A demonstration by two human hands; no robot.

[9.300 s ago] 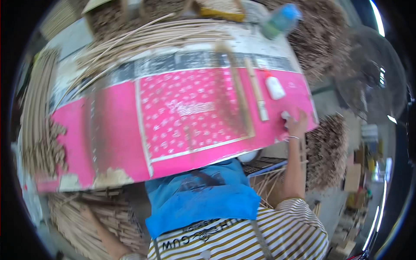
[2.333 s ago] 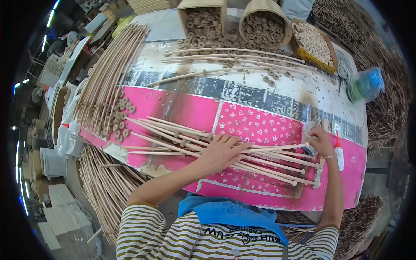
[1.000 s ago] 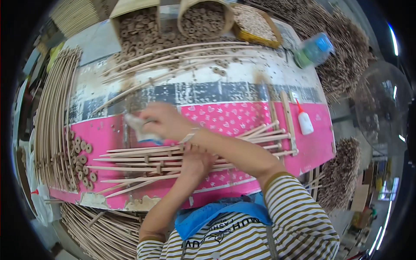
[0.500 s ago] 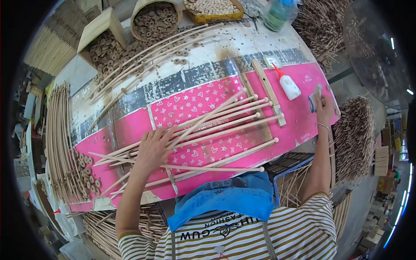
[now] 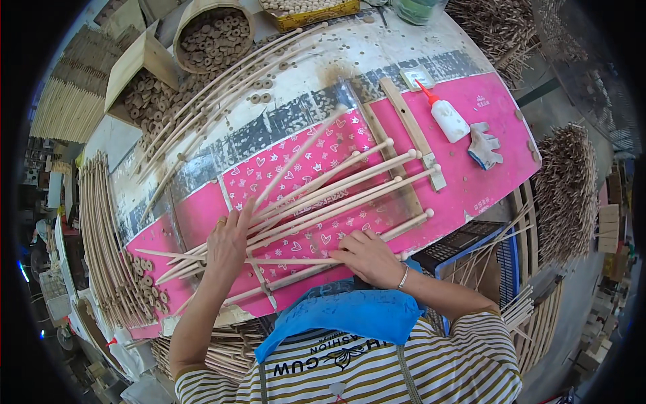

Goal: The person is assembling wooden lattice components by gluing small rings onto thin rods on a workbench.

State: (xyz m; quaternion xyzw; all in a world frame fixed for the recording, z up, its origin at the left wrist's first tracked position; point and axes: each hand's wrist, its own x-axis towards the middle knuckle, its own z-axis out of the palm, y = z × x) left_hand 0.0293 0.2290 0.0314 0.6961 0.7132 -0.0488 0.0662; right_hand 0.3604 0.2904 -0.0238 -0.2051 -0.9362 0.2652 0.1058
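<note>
Several thin wooden sticks with round knobs at one end lie in a loose bundle [image 5: 336,192] across a pink patterned sheet [image 5: 464,192]. My left hand [image 5: 227,250] is closed around sticks at the left part of the bundle; one blurred stick [image 5: 296,158] slants up from its fingers. My right hand [image 5: 369,258] lies by the near edge, fingers curled over a crosswise stick [image 5: 289,260] close to its knobbed end. A grey-white glove [image 5: 484,146] rests on the sheet at the right, beside a white glue bottle [image 5: 449,121] with a red nozzle.
Wooden bars [image 5: 409,124] stand across the sheet behind the knobs. Wooden rings fill a round tub [image 5: 215,34] and a wooden box [image 5: 145,87] at the far left. A yellow tray [image 5: 316,13] holds small beads. More sticks [image 5: 101,236] line the left edge; a blue-rimmed crate [image 5: 464,246] stands near right.
My right hand has let go of the glove and come left and nearer, onto the crosswise stick. A stick at my left hand has swung up. My view has shifted slightly.
</note>
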